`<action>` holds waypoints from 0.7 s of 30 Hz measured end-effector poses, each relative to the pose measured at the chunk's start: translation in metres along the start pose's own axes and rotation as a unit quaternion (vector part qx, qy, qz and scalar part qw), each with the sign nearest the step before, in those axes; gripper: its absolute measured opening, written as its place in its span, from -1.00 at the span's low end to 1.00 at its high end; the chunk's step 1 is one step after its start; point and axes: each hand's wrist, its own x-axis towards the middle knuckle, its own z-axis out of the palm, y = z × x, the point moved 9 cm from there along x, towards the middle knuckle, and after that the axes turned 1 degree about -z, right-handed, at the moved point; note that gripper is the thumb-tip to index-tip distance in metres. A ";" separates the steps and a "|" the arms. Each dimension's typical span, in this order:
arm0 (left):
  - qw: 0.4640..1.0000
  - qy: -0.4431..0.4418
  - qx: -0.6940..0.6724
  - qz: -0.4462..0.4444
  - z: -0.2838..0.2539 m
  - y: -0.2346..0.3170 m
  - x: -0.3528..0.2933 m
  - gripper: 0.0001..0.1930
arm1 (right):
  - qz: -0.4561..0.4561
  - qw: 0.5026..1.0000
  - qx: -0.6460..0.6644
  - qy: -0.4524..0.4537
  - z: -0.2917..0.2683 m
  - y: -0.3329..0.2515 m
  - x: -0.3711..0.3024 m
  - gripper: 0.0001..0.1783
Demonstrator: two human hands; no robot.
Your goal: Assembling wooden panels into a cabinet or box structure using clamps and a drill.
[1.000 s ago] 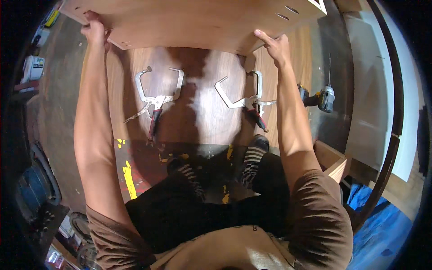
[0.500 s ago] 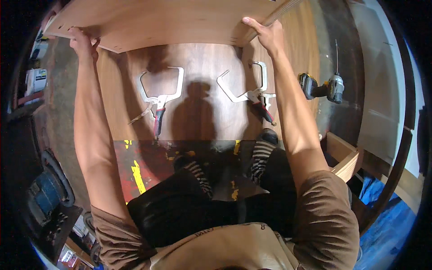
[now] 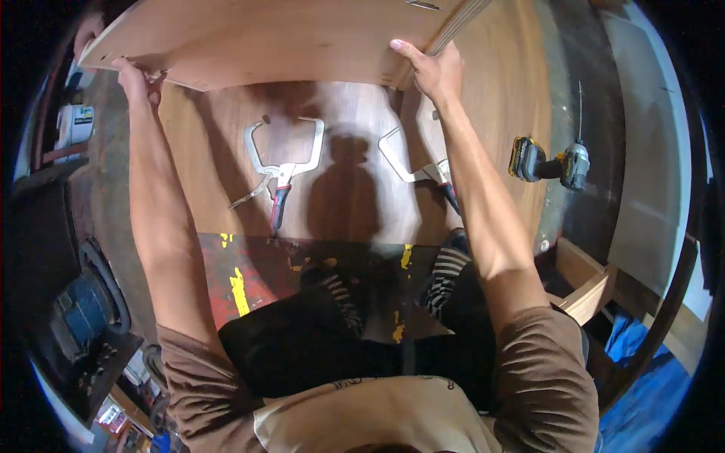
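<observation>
A large wooden cabinet-like piece (image 3: 279,45), a broad plywood panel with side boards, stands at the far side of the board I work over. My left hand (image 3: 138,81) is closed around its near left corner. At its right side board my right hand (image 3: 436,69) grips the edge, thumb lying on the inner face and fingers hidden behind. Nearer to me, a C-shaped locking clamp (image 3: 283,170) with a red and black handle lies on the wood-grain board (image 3: 343,219). A second locking clamp (image 3: 411,172) lies partly behind my right forearm.
A cordless drill (image 3: 574,167) with a long bit rests to the right, beside its battery end. An open wooden frame (image 3: 581,275) stands at the lower right, near a blue tarp (image 3: 642,377). Another person's hand (image 3: 89,34) seems to touch the panel's far left edge.
My view has shifted, so the clamps and drill sit further right and lower. The right hand has moved slightly left relative to them, covering more of the second clamp. Both hands keep their grip.
</observation>
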 end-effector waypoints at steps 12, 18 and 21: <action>0.999 -0.002 0.041 -0.018 -0.048 -0.004 0.006 -0.32 | -0.008 0.991 0.088 -0.098 0.025 -0.001 -0.005 -0.37; 0.856 -0.006 0.268 0.443 0.103 0.101 -0.156 -0.34 | -0.038 0.972 0.109 -0.203 0.015 0.026 0.022 -0.23; 0.791 -0.126 0.331 0.499 0.185 0.109 -0.228 -0.35 | -0.051 0.977 0.003 -0.206 0.009 0.030 0.022 -0.41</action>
